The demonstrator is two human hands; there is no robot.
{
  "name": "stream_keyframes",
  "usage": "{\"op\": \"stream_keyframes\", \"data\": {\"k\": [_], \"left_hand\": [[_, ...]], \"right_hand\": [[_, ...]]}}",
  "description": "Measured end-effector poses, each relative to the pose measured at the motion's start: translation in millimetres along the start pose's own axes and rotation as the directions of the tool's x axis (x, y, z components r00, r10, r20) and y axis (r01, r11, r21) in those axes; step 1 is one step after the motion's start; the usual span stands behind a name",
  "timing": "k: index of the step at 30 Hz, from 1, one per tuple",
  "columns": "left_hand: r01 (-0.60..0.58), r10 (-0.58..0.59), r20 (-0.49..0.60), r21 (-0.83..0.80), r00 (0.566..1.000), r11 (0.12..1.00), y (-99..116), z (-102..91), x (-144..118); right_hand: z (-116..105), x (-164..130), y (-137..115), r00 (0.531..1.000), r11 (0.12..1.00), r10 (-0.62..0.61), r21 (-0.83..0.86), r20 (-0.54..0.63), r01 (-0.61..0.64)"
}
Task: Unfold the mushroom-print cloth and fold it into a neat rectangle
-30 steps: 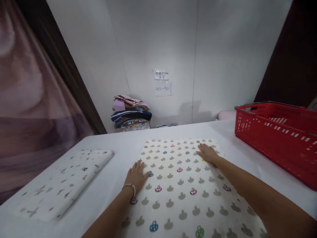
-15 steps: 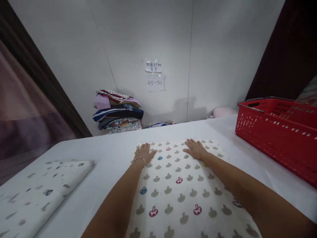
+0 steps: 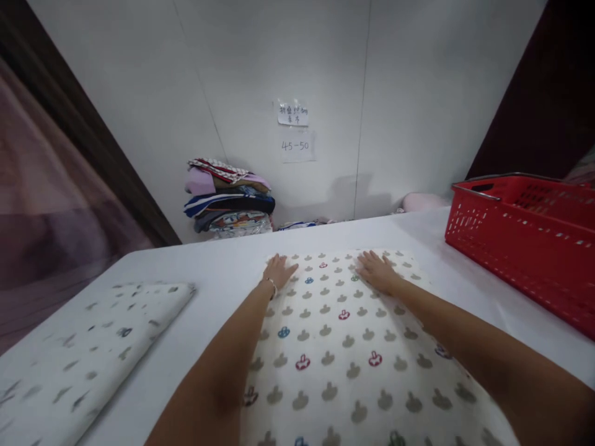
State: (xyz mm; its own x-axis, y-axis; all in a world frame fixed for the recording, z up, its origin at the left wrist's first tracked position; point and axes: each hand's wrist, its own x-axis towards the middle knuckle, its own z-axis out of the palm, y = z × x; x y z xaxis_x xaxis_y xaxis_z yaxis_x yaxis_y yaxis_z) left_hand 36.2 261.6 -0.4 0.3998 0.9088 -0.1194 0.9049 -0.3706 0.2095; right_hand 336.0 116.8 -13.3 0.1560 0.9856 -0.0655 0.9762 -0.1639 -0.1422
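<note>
A white cloth printed with grey and coloured mushroom shapes lies spread on the table before me. My left hand rests flat near its far left corner, fingers apart, a bracelet on the wrist. Close to the far right corner, my right hand presses on the cloth with fingers spread. Neither hand grips anything. The cloth's near end runs out of view below, and my forearms cover parts of its sides.
On the left lies a folded white cloth with dark marks. A red plastic basket stands at the right. Behind the white table is a stack of folded fabrics, and paper signs hang on the wall.
The view has shifted slightly, so the whole scene sits a little higher and farther right. Both hands stay flat near the cloth's far corners.
</note>
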Motion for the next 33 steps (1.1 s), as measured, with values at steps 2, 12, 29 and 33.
{"op": "stream_keyframes", "data": {"k": [2, 12, 29, 33], "left_hand": [[-0.047, 0.047, -0.051, -0.006, 0.998, 0.999, -11, -5.0, -28], [-0.021, 0.018, 0.036, 0.069, 0.999, 0.997, -57, 21.3, -129], [0.070, -0.071, 0.039, 0.029, 0.997, 0.997, -46, 24.9, -239], [0.086, -0.086, 0.003, 0.033, 0.996, 0.996, -46, 24.1, -259]], "right_hand": [[3, -36, 11, 0.998, 0.999, -0.010, -0.031, -0.067, 0.008], [29, -115, 83, 0.995, 0.993, 0.073, -0.085, -0.072, -0.079], [35, -192, 68, 0.999, 0.997, -0.014, -0.075, -0.039, 0.011], [30, -206, 75, 0.998, 0.997, 0.000, -0.080, -0.068, -0.005]]}}
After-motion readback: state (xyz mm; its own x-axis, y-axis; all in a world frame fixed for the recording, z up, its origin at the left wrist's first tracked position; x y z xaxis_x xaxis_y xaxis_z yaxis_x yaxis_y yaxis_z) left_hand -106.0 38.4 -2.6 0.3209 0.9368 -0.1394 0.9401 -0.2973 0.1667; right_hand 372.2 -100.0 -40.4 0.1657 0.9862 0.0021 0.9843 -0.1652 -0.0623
